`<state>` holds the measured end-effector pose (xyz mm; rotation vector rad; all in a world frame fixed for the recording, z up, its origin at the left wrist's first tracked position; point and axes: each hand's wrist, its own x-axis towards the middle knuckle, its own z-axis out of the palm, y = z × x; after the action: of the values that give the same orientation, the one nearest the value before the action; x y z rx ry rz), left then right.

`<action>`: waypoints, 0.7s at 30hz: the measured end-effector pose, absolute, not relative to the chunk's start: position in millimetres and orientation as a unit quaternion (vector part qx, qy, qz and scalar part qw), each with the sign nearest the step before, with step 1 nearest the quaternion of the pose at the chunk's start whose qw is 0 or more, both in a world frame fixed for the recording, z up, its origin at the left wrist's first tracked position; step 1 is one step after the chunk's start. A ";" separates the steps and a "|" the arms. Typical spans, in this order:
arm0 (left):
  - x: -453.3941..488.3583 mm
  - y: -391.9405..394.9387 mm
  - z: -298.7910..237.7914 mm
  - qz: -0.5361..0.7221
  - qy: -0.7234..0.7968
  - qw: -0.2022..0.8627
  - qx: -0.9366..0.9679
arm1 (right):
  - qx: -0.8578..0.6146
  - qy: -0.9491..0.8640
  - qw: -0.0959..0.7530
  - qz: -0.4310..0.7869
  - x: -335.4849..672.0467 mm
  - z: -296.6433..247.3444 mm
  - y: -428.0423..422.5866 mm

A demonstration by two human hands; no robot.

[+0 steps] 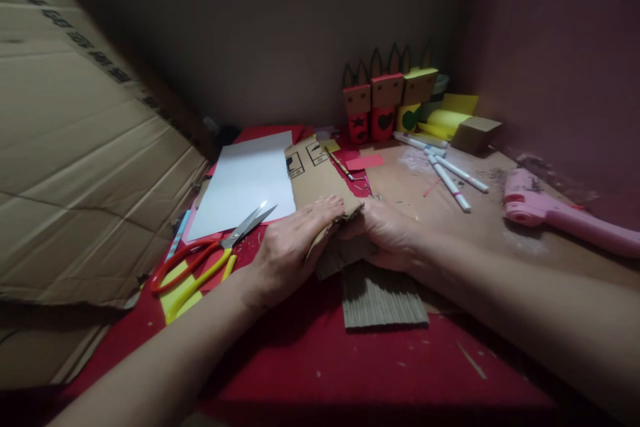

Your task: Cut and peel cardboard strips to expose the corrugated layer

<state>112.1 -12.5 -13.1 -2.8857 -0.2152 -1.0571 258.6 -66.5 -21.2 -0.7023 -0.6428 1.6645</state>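
Observation:
My left hand (295, 240) is closed on a brown cardboard piece (323, 180) with black printed symbols. My right hand (387, 230) grips the same cardboard at its ragged near edge, fingers bent and partly hidden. Below my hands a torn flap hangs toward the red tablecloth. A strip of corrugated cardboard (385, 297) with bare ridges lies just under my right hand; whether it is joined to the upper piece I cannot tell. Scissors (230, 240) with one red and one yellow handle rest with blades apart, left of my left hand.
White paper (245, 180) lies behind the scissors. Three animal-like figures (385, 103) stand at the back beside a yellow roll (450, 121). White markers (447, 180), a paintbrush (340, 163) and a pink tool (565, 210) lie to the right. A large cardboard sheet (85, 147) leans at left.

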 end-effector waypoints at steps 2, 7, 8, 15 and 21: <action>112.7 -15.8 -10.1 -0.342 -0.096 0.029 -0.934 | -0.310 -0.287 0.587 0.691 258.1 -22.4 -67.4; 112.9 -16.1 -4.6 -0.364 -0.093 0.004 -0.927 | -0.284 -0.310 0.598 0.682 257.9 -23.6 -68.3; 113.0 -15.7 -3.9 -0.373 -0.094 -0.005 -0.923 | -0.284 -0.314 0.597 0.681 257.9 -23.3 -68.7; 112.4 -17.3 2.4 -0.387 -0.110 -0.017 -0.916 | -0.306 -0.321 0.593 0.672 256.2 -18.6 -72.8; 110.9 -12.9 -2.5 -0.377 -0.112 -0.087 -0.915 | -0.325 -0.320 0.590 0.666 256.4 -19.9 -72.0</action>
<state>110.9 -12.9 -2.5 -3.0470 -0.3726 -1.2550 256.4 -72.0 -19.9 -0.7575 -0.7449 1.5515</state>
